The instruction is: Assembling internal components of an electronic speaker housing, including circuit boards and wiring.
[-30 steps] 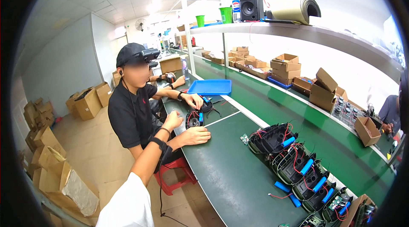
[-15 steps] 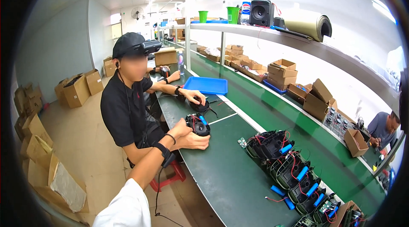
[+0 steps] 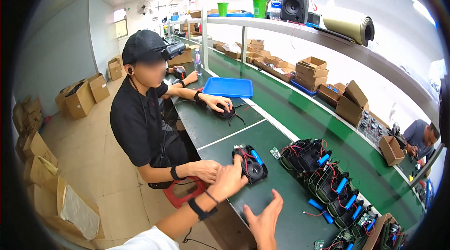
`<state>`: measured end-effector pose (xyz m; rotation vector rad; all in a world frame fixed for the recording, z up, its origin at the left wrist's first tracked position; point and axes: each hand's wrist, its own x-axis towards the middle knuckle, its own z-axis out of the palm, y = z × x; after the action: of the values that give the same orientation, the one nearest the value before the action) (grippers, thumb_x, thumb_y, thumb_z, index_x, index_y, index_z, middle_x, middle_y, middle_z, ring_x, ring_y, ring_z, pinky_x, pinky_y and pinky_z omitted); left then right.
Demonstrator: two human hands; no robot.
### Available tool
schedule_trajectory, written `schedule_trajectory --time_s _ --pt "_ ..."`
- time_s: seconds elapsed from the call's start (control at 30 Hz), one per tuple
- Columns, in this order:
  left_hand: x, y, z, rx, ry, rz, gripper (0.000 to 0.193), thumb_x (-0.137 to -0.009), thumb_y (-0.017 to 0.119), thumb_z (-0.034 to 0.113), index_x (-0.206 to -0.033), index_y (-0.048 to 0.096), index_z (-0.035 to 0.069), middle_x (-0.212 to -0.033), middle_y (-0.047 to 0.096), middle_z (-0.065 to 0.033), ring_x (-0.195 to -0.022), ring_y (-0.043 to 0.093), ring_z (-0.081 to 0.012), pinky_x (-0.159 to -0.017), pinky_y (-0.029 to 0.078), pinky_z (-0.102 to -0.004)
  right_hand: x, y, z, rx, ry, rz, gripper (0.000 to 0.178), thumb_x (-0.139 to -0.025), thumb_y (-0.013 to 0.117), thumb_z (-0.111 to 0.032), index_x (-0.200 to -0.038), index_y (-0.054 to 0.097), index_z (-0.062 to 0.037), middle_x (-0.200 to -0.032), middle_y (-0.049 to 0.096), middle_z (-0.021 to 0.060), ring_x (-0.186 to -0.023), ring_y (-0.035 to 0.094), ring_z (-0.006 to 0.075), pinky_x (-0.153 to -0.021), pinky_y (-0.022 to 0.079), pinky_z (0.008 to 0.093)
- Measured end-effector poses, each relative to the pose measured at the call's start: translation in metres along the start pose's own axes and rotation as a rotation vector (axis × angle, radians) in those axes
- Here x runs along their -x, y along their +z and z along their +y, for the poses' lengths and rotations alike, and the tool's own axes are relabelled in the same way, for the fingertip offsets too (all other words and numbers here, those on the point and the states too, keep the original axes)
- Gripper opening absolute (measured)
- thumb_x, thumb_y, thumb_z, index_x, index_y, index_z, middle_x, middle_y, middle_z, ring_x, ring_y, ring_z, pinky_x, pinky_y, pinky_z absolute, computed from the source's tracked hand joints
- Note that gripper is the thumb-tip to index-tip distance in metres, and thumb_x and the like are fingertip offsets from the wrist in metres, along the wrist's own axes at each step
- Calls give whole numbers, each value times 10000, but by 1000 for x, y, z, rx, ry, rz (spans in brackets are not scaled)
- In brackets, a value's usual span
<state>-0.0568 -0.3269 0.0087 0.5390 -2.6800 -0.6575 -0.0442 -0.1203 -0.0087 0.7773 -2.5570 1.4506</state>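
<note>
My left hand (image 3: 228, 179), with a dark band at the wrist and a white sleeve, grips the left edge of a black speaker housing (image 3: 254, 171). A round speaker cone, a blue cylindrical battery (image 3: 256, 157) and red wires show on the housing, which is at the table's near edge. To the right of it, my right hand (image 3: 265, 217) is held open over the green table (image 3: 225, 132), thumb and fingers apart, nothing in it. Close to my left hand is a co-worker's hand (image 3: 206, 170); that person's other hand (image 3: 219, 103) rests on another black part (image 3: 227, 110).
Several similar housings (image 3: 337, 189) with wires and batteries are lined up at the right. Loose blue batteries (image 3: 321, 210) lie beside them. A blue tray (image 3: 228, 87) sits farther back. A red stool (image 3: 185, 193) stands below the table edge. Cardboard boxes (image 3: 311, 74) line the far side.
The speaker housing has moved right with my left hand, away from the co-worker's hand that was at it. My right hand has come into view, open.
</note>
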Motion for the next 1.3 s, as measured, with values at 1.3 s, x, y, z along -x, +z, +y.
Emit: schedule_trajectory --time_s 1.3 --pt "-16 -75 -51 582 165 -325 587 -863 848 180 -1388 609 68 -1381 590 -98 -1234 593 -205 -1026 517 -343 -55 -9 32 -143 124 -77 1089 -607 977 -224 -1507 399 -20 -1406 550 214 -1302 558 358 -1069 464 440"
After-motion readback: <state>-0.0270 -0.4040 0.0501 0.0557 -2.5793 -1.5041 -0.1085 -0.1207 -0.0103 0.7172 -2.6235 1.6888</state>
